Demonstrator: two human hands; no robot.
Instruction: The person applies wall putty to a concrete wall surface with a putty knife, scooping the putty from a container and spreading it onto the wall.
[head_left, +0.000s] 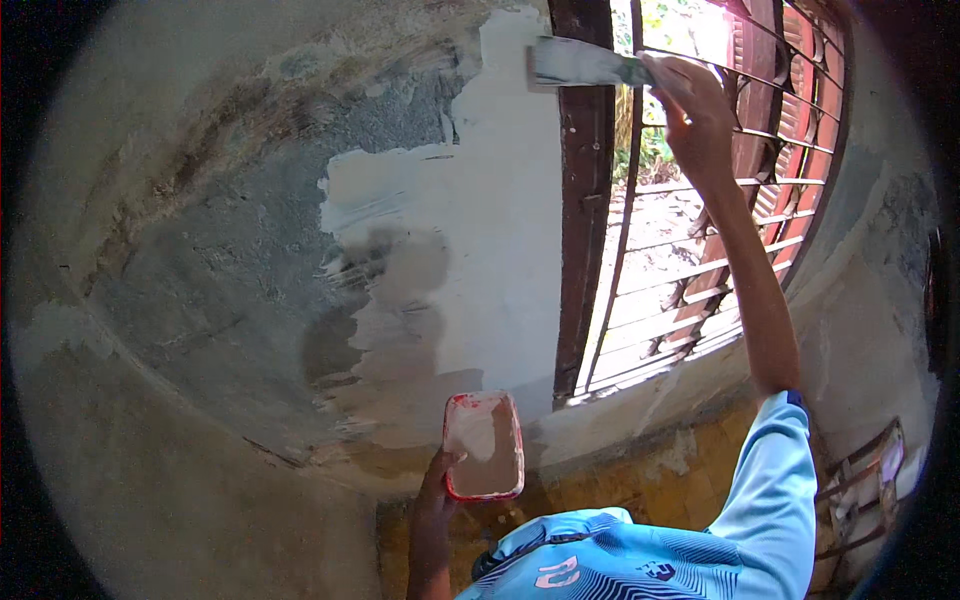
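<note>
My right hand (693,115) is raised, gripping the handle of a wide flat scraper (575,62), its blade coated in pale paste and held over the upper edge of the white-plastered patch (500,230) and the dark wooden window frame (583,200). Low in the middle, my left hand (438,480) grips a red rectangular tray (515,450) holding whitish paste, with my thumb at its rim. Rough grey wall (230,250) surrounds the left side of the white patch, whose edge is ragged and streaked.
A barred window (722,185) with reddish wooden shutters and bright greenery outside fills the right. Below are a stained yellowish wall or surface (680,460) and, at lower right, a wooden rack-like object (858,490). A shadow falls across the plaster.
</note>
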